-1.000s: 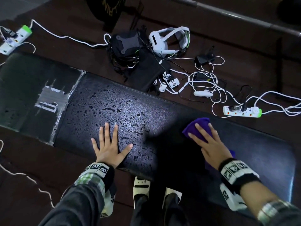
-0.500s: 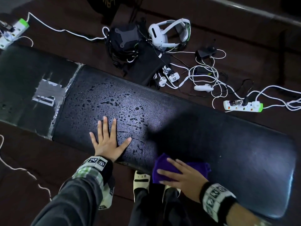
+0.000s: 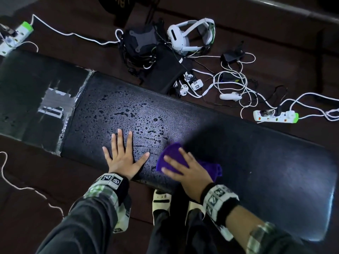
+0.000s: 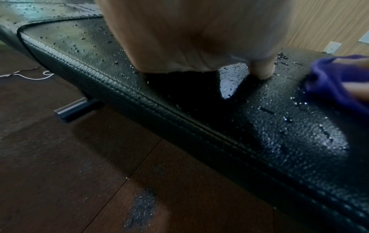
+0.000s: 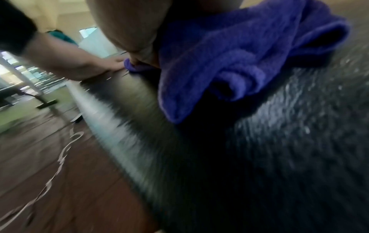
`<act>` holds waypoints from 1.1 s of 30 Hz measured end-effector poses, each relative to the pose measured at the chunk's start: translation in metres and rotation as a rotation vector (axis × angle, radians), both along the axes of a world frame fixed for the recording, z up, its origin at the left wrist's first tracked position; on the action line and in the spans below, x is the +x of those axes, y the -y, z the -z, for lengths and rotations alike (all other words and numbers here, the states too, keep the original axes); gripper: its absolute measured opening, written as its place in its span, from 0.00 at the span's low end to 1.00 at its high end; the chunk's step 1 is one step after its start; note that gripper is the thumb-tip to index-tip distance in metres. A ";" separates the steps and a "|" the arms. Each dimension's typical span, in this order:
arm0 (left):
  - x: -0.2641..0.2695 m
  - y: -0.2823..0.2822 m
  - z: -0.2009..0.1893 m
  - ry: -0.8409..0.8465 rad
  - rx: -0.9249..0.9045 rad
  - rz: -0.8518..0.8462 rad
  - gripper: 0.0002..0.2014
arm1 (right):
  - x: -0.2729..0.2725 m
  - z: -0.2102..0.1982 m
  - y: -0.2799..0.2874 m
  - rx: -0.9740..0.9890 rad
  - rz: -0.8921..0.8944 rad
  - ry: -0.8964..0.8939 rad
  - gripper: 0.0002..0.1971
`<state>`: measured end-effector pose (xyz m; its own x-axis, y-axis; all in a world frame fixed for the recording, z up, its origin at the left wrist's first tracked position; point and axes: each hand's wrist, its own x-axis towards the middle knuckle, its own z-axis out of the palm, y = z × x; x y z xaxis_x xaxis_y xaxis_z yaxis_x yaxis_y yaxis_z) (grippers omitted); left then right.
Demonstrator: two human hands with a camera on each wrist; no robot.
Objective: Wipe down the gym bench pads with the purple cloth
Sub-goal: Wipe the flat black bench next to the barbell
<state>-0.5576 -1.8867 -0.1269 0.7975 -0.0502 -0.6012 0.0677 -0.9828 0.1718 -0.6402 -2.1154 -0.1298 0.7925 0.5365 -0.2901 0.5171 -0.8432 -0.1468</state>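
The long black bench pad runs across the head view, beaded with water drops around its middle. My left hand lies flat on the pad near its front edge, fingers spread. Just to its right, my right hand presses the purple cloth onto the pad with straight fingers. In the left wrist view the cloth shows at the right edge, beside my thumb on the wet pad. The blurred right wrist view shows the bunched cloth under my palm.
A second, worn pad with torn tape adjoins on the left. Beyond the bench, the dark floor holds a white headset, a black device, tangled white cables and two power strips. My sandalled feet stand under the front edge.
My right hand swept the cloth from the pad's far right side toward the front edge, then left and up to beside my left hand. The left hand stayed put.
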 end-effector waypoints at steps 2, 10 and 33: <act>0.000 0.000 0.000 0.006 -0.004 0.004 0.48 | -0.029 0.003 0.011 -0.010 -0.172 -0.008 0.33; -0.001 0.000 0.003 0.029 -0.005 0.012 0.48 | -0.055 0.000 0.093 0.001 -0.039 0.053 0.36; -0.005 -0.020 0.008 0.057 0.000 0.116 0.43 | -0.069 0.014 0.004 -0.450 -0.564 -0.183 0.24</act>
<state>-0.5626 -1.8670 -0.1344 0.8194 -0.1440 -0.5548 -0.0564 -0.9835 0.1719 -0.7091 -2.1196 -0.1438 0.3504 0.6457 -0.6784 0.8895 -0.4563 0.0252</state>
